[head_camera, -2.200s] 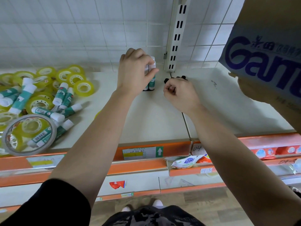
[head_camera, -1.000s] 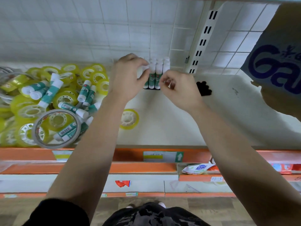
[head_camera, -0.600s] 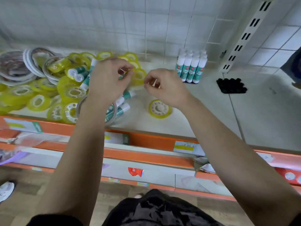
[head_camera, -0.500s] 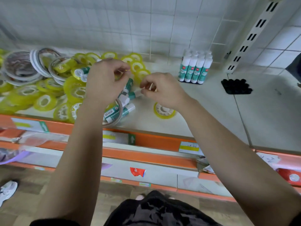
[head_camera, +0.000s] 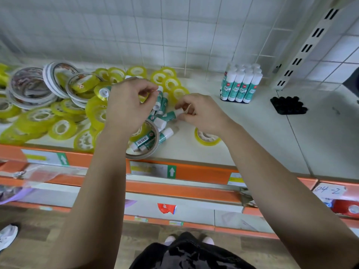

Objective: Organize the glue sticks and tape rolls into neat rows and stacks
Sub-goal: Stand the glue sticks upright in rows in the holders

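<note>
Several green-and-white glue sticks (head_camera: 240,88) stand in a tight block at the back of the white shelf (head_camera: 252,136). More glue sticks (head_camera: 165,133) lie loose among a heap of yellow tape rolls (head_camera: 62,129) on the left. My left hand (head_camera: 128,107) hovers over that heap, thumb and forefinger pinched at the white end of a glue stick (head_camera: 159,98). My right hand (head_camera: 202,113) is just to its right, fingertips closed on the cap end of a lying glue stick (head_camera: 169,115). One yellow tape roll (head_camera: 206,137) lies alone under my right wrist.
Large wide tape rolls (head_camera: 29,88) lean at the far left. A big clear tape ring (head_camera: 153,150) circles some glue sticks near the orange shelf edge (head_camera: 204,172). A black clump (head_camera: 287,105) lies beside the slotted shelf upright (head_camera: 310,41). Another person's shoe (head_camera: 7,235) shows bottom left.
Both hands left the standing block of glue sticks and moved left to the loose pile. The fingers have closed on lying glue sticks there.
</note>
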The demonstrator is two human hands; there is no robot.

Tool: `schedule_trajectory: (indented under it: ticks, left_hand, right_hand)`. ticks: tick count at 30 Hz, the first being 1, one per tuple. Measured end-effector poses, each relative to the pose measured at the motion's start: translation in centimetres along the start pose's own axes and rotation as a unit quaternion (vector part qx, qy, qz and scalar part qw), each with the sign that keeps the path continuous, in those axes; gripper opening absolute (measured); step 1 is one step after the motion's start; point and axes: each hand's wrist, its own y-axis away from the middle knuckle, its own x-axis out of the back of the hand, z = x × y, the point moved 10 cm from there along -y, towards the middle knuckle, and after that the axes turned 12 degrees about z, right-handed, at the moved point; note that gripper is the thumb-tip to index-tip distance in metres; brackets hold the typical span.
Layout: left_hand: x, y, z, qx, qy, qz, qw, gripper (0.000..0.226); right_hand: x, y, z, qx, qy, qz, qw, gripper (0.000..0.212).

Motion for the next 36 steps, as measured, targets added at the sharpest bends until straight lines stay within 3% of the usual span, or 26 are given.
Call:
schedule_trajectory:
  ticks: [9, 16, 23, 27, 32, 36]
  left_hand:
    - [-4.4, -2.3, -0.3, -0.006, -0.102, -0.080, 0.992, 0.016]
    - [-6.8, -3.0, -1.8, 0.051, -0.217, -0.151, 0.963, 0.017]
    - [-6.7, -2.8, -2.0, 0.101, -0.135, -0.151, 0.974, 0.026]
    - [-6.3, -2.2, -0.3, 0.126, -0.006, -0.106, 0.986, 0.025]
    - [-8.1, -1.0, 1.9, 0.172, 0.146, -0.116, 0.967, 0.036]
    - [-9.7, -0.4, 4.3, 0.137, 0.169, -0.123, 0.968, 0.053]
  right_hand:
    - [3.4, 1.3, 2.9, -0.119, -0.153, 0.071, 0.978, 0.014]
    - [5.5, 1.8, 3.7, -0.134, -0.162, 0.104, 0.972, 0.016]
    - [6.8, 2.5, 4.7, -0.144, -0.162, 0.118, 0.969, 0.015]
    - [7.8, 3.1, 5.2, -0.159, -0.188, 0.133, 0.960, 0.009]
    - [9.6, 4.3, 6.1, -0.180, -0.209, 0.164, 0.947, 0.015]
    - [11.2, 5.3, 7.9, -0.204, -0.202, 0.183, 0.940, 0.005]
